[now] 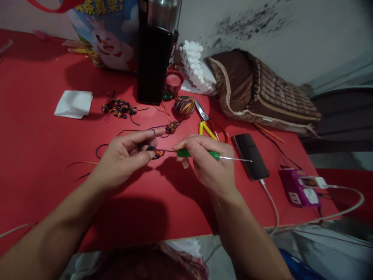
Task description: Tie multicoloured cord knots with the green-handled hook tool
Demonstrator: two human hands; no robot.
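Note:
My left hand (128, 153) pinches a small crocheted piece (158, 153) of dark, orange and purple yarn between thumb and fingers. A strand of yarn loops over its raised index finger. In my right hand (211, 159) is a crochet hook with a green handle (214, 155), its fingers wrapped around the grip. The hook's thin metal shaft reaches left into the crocheted piece; its tip is hidden there. Just beyond the left fingertip lies a small wound bundle of yarn (171, 127). Behind that sits a multicoloured yarn ball (184, 105).
Scissors (205, 116) with yellow and red handles lie beyond my right hand. Finished-looking yarn pieces (119, 108) and folded white paper (74, 104) are at the left. A phone (251, 156) on a cable, a purple box (300, 188) and a brown cushion (265, 85) occupy the right.

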